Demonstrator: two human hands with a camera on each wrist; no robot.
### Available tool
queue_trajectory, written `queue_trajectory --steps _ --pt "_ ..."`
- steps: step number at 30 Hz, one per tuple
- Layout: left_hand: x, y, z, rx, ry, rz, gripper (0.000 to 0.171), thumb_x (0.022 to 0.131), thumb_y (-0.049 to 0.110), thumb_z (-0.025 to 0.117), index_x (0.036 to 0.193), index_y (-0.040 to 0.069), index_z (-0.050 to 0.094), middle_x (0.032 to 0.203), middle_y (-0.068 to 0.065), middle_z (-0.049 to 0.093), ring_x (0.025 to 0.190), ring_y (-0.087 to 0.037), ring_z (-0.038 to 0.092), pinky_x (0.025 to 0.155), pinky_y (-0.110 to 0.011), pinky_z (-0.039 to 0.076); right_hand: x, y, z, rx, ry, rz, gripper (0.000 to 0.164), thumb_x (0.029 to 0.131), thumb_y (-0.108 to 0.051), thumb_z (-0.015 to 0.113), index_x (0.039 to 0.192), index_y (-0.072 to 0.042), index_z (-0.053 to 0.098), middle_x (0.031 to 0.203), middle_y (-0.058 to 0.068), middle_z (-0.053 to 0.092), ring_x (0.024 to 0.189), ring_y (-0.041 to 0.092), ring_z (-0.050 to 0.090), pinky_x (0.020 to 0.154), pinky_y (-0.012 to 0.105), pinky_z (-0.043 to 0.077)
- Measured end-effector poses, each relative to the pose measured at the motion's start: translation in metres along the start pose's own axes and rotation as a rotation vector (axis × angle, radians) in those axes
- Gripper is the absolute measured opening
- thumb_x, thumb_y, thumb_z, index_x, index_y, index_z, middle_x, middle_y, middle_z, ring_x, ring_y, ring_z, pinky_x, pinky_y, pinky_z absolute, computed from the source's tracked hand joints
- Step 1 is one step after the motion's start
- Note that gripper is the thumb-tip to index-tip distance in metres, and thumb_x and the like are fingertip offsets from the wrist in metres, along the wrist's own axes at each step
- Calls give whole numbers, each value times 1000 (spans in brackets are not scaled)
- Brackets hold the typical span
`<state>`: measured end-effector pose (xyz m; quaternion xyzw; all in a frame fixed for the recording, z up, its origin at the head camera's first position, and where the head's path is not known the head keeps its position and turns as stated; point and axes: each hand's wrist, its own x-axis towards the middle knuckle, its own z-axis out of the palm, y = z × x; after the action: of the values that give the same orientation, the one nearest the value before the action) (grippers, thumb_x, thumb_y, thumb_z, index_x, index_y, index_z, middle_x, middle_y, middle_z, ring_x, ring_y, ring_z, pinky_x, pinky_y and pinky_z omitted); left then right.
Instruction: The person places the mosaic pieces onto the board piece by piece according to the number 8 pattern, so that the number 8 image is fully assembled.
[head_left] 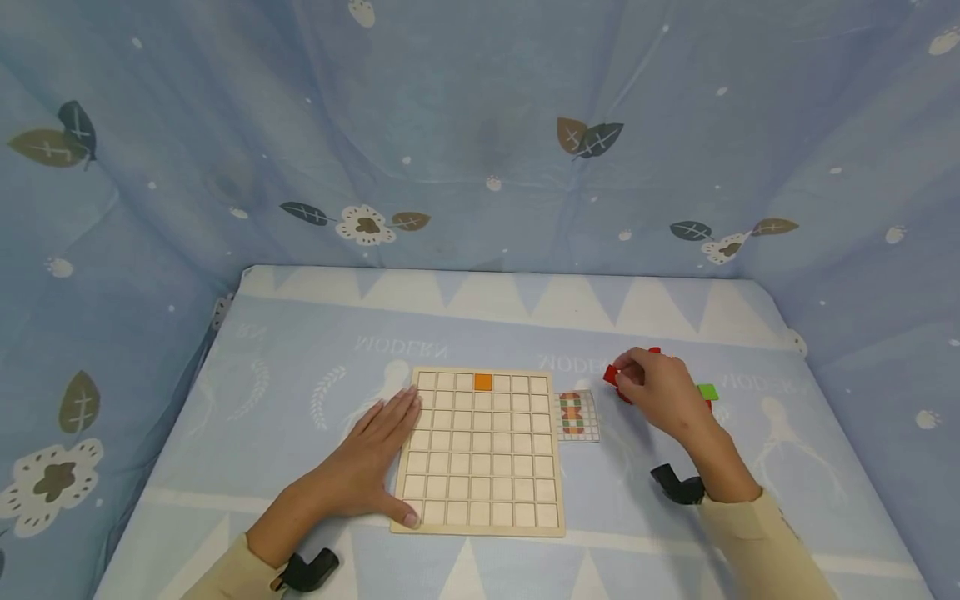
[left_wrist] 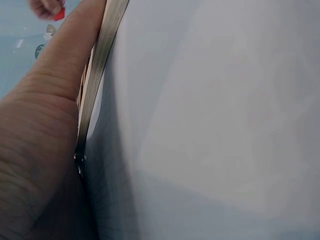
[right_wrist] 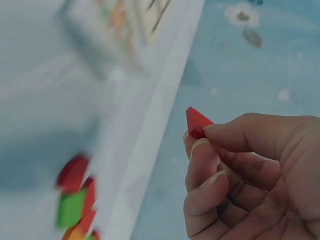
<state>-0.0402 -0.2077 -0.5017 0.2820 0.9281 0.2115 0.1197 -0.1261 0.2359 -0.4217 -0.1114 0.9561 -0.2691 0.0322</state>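
Observation:
A wooden grid board [head_left: 480,533] lies on the table, with one orange square tile [head_left: 483,382] in its top row. My left hand [head_left: 375,462] rests along the board's left edge, fingers straight and thumb on the lower left corner. To the right of the board, my right hand [head_left: 660,392] pinches a small red block [right_wrist: 197,122] between thumb and fingertips. In the right wrist view the block shows a pointed, triangular side. Below that hand lie several loose blocks, including a green block [right_wrist: 71,209] and a red block [right_wrist: 74,172]; the hand partly covers them in the head view.
A small pattern card [head_left: 578,416] with a printed coloured figure lies against the board's right side. The table [head_left: 285,433] has a pale blue patterned cover. Blue patterned cloth [head_left: 480,100] hangs behind it and at both sides.

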Motion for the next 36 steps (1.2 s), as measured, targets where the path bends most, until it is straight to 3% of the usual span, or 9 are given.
queue_trajectory --steps 5,14,23,30,36 --pt "0 0 0 -9 -2 3 156 60 86 79 168 4 2 176 -10 -6 161 -27 -4 127 -49 -2 20 -27 13 14 -21 -117 21 98 -6 69 118 -4 75 90 3 70 78 21 58 73 37 56" --pt "0 1 0 10 14 12 156 59 87 78 168 4 3 176 -10 -4 161 -28 -2 127 -51 2 49 -64 44 53 -132 -226 16 99 -8 67 112 -8 76 87 -2 70 79 16 61 76 36 57" --pt "0 0 0 23 3 3 157 59 88 78 168 4 1 176 -10 -6 161 -27 -4 127 -51 1 67 -76 76 73 -212 -303 13 100 -4 67 108 -6 76 85 -2 69 75 14 59 71 33 54" --pt "0 0 0 17 -6 -3 157 60 87 79 168 4 2 176 -10 -6 161 -26 -4 127 -50 0 71 -80 86 47 -243 -329 13 100 -3 68 109 -5 78 100 4 75 87 17 66 78 35 57" --pt "1 0 1 33 -8 -6 157 59 88 77 168 4 1 176 -10 -6 161 -26 -5 127 -49 -1 72 -82 92 59 -267 -312 13 100 -1 67 108 -4 78 100 5 75 88 18 67 79 33 57"
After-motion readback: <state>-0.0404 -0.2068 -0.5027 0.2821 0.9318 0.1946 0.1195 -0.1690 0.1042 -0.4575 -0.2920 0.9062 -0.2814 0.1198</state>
